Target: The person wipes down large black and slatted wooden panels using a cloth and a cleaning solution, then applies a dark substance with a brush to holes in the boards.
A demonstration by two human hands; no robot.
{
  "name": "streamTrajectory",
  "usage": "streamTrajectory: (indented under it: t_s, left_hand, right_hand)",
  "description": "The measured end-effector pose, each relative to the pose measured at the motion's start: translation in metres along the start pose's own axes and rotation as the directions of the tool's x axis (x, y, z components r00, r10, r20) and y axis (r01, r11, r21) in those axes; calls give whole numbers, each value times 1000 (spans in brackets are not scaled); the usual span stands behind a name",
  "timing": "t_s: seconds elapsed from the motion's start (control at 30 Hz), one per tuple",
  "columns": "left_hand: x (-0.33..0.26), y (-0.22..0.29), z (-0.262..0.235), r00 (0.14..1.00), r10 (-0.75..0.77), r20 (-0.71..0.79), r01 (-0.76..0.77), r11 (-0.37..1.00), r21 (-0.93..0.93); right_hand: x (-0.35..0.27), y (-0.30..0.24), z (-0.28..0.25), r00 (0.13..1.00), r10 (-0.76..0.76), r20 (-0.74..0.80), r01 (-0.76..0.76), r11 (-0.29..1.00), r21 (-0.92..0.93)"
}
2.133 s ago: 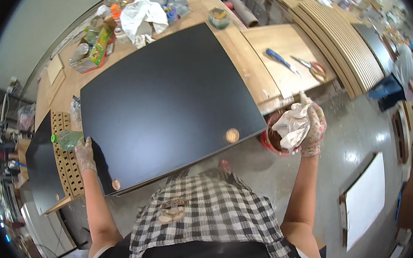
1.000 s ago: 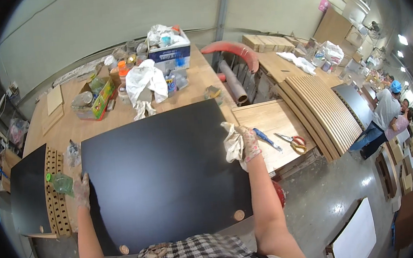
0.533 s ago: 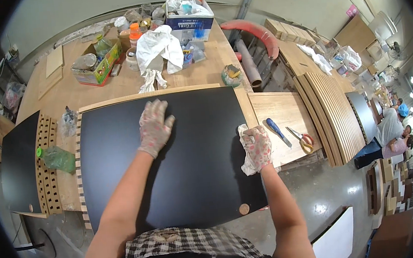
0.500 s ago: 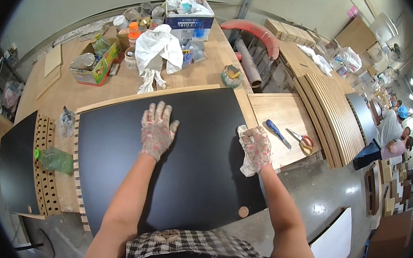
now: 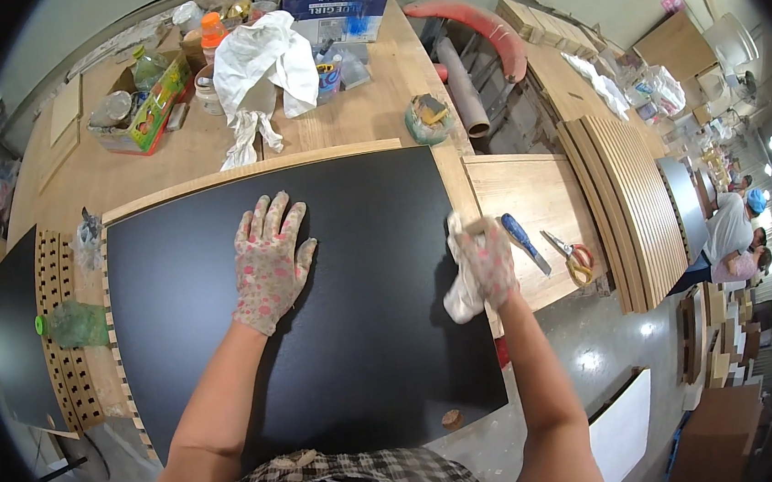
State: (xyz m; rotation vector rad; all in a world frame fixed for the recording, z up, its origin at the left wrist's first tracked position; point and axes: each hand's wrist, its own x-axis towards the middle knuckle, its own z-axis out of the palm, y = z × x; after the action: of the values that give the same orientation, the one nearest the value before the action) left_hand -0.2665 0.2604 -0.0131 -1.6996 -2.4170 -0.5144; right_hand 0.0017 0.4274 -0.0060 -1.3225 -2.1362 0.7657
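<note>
A large black panel lies flat on the bench in front of me. My left hand, in a pale glove with pink dots, rests on it palm down, fingers stretched out. Close to the panel's right edge my right hand, gloved alike and slightly blurred, is closed on a crumpled white cloth. Right of that hand, a blue-handled chisel-like tool and scissors with red and yellow handles lie on a light wooden board. A small round tan disc sits at the panel's near right corner.
A white cloth, a carton of bottles and a blue-white box stand behind the panel. Slatted wooden panels are stacked at right. A green bottle lies at left. People are far right.
My right hand has shifted slightly with the cloth along the panel's right edge. The view has moved a little; my left hand still lies flat on the panel.
</note>
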Motion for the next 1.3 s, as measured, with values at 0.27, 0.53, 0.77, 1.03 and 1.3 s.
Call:
streamTrajectory:
  t_s: [0.27,0.53,0.77,1.03,1.3]
  left_hand:
    - [3,10,9,999,45,-2,-45,999,-19]
    - [-1,4,3,1000,24,-9,-24,1000,-10]
    - [7,7,3,996,64,-68,-66,997,-26]
    - [2,-4,13,993,79,-88,-77,997,22]
    - [4,-4,16,988,93,-121,-91,996,24]
  right_hand:
    - [103,12,34,999,30,-31,-32,998,-59]
    - [38,14,1,994,-23,105,30,997,-65]
    - [128,8,35,985,152,80,-152,988,-4]
    - [-137,61,-80,909,104,403,-208,952,225]
    - [-186,64,-182,904,420,83,-399,755,521]
